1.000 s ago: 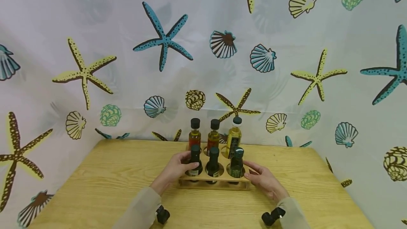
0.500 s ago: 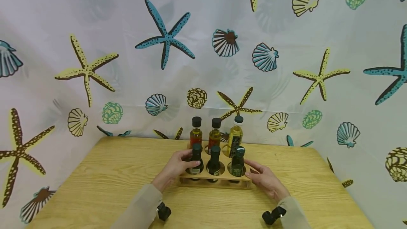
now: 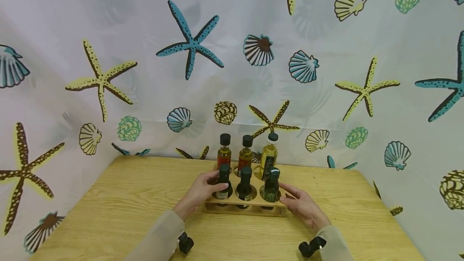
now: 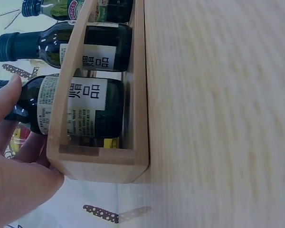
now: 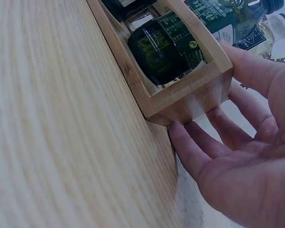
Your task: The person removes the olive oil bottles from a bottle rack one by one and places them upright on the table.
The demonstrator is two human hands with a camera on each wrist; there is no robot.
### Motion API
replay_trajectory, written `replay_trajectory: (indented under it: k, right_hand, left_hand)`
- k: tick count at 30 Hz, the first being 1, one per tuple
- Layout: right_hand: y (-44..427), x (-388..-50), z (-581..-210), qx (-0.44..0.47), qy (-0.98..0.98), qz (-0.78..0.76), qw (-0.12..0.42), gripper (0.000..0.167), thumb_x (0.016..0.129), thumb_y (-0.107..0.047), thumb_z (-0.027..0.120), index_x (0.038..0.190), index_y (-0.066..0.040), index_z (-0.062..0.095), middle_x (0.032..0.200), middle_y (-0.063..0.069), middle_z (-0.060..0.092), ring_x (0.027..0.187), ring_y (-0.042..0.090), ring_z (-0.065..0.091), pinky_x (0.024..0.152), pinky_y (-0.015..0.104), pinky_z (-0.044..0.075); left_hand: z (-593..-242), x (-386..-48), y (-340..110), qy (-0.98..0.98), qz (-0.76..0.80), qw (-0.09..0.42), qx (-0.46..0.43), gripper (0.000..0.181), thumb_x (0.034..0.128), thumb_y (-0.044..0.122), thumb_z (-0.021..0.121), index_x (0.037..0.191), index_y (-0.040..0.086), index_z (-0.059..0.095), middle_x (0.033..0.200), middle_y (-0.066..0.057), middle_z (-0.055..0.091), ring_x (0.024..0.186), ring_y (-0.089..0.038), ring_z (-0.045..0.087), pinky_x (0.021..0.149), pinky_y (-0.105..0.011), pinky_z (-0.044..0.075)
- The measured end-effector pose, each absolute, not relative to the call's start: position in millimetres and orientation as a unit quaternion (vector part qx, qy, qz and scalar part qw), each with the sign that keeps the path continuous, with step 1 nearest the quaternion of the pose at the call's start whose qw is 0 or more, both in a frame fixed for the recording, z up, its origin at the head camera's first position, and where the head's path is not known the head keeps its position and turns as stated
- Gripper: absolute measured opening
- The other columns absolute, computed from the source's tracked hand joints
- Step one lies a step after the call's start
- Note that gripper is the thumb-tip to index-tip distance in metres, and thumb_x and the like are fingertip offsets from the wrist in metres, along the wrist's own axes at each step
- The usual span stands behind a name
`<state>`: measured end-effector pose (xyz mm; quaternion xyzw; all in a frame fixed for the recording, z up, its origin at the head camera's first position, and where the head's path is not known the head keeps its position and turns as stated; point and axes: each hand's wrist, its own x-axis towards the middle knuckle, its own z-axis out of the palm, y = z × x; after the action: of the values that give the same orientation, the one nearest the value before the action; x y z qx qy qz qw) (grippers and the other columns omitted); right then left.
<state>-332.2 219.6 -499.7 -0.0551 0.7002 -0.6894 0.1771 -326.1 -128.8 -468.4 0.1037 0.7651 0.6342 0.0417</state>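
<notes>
A two-tier wooden bottle rack [image 3: 246, 210] stands on the table with bottles in its holes. My left hand [image 3: 199, 192] is at its left end, thumb and index finger around the upper part of the front-left dark glass bottle [image 4: 90, 107]; its other fingers are partly hidden by the rack. My right hand [image 3: 302, 206] touches the rack's right end with extended fingers [image 5: 187, 147], the thumb near the top corner. Beside that hand is a dark green bottle [image 3: 271, 188]. Another dark bottle [image 3: 244, 186] occupies the front middle hole.
Behind, the rear row holds two oil bottles with red contents, one at left [image 3: 224, 154] and one in the middle [image 3: 245, 156], and a pale yellow oil bottle [image 3: 268, 156]. The wooden table [image 3: 156, 188] ends at a patterned curtain [image 3: 145, 92].
The scene has shifted slightly in the head view. Both hands, the rack and the bottles otherwise keep the same positions relative to each other.
</notes>
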Motion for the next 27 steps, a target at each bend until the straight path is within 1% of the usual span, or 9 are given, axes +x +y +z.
replay_trajectory:
  k: [5, 9, 14, 20, 23, 27]
  right_hand:
    - [219.8, -332.6, -499.5, -0.06, 0.701, -0.688, 0.178, 0.065, 0.093, -0.016, 0.068, 0.151, -0.013, 0.039, 0.164, 0.015, 0.012, 0.149, 0.042, 0.01, 0.116, 0.058, 0.023]
    - [219.1, -331.9, -498.7, -0.066, 0.702, -0.686, 0.179, 0.065, 0.094, -0.015, 0.066, 0.152, -0.012, 0.037, 0.165, 0.013, 0.013, 0.15, 0.041, 0.01, 0.117, 0.058, 0.022]
    - [218.9, -330.3, -496.6, -0.068, 0.701, -0.687, 0.178, 0.065, 0.095, -0.013, 0.065, 0.153, -0.01, 0.036, 0.164, 0.015, 0.011, 0.149, 0.042, 0.012, 0.117, 0.058, 0.02]
    - [218.6, -329.8, -495.6, -0.059, 0.698, -0.692, 0.176, 0.062, 0.096, -0.011, 0.063, 0.152, -0.009, 0.037, 0.164, 0.016, 0.012, 0.149, 0.042, 0.012, 0.117, 0.059, 0.019]
    - [218.5, -329.5, -495.3, -0.058, 0.698, -0.692, 0.175, 0.062, 0.096, -0.01, 0.063, 0.152, -0.009, 0.037, 0.164, 0.015, 0.011, 0.149, 0.042, 0.011, 0.117, 0.059, 0.019]
    - [218.7, -329.9, -495.7, -0.059, 0.691, -0.698, 0.176, 0.063, 0.096, -0.01, 0.063, 0.152, -0.008, 0.036, 0.164, 0.017, 0.011, 0.148, 0.042, 0.017, 0.117, 0.058, 0.02]
  left_hand:
    - [-465.5, -326.7, -128.6, 0.759, 0.643, 0.029, 0.097, 0.047, 0.0897, 0.024, 0.073, 0.134, 0.018, 0.061, 0.12, -0.006, 0.067, 0.112, -0.022, 0.062, 0.098, -0.046, 0.048]
    - [-462.1, -327.2, -128.2, 0.753, 0.651, 0.028, 0.087, 0.046, 0.0897, 0.024, 0.073, 0.134, 0.018, 0.062, 0.122, -0.005, 0.067, 0.115, -0.023, 0.06, 0.099, -0.048, 0.047]
    - [-457.0, -328.5, -126.7, 0.741, 0.665, 0.032, 0.084, 0.049, 0.0899, 0.024, 0.073, 0.137, 0.019, 0.06, 0.125, -0.007, 0.065, 0.116, -0.024, 0.059, 0.099, -0.049, 0.047]
    - [-449.8, -331.6, -125.8, 0.722, 0.687, 0.026, 0.077, 0.053, 0.0894, 0.023, 0.073, 0.14, 0.017, 0.057, 0.128, -0.011, 0.063, 0.118, -0.026, 0.059, 0.104, -0.051, 0.043]
    - [-446.7, -331.8, -126.4, 0.723, 0.686, 0.024, 0.08, 0.052, 0.0899, 0.022, 0.073, 0.139, 0.015, 0.057, 0.128, -0.012, 0.062, 0.115, -0.026, 0.059, 0.102, -0.051, 0.044]
    - [-442.8, -330.4, -126.7, 0.728, 0.679, 0.022, 0.088, 0.051, 0.0905, 0.02, 0.072, 0.138, 0.013, 0.058, 0.123, -0.013, 0.061, 0.107, -0.023, 0.06, 0.099, -0.05, 0.047]
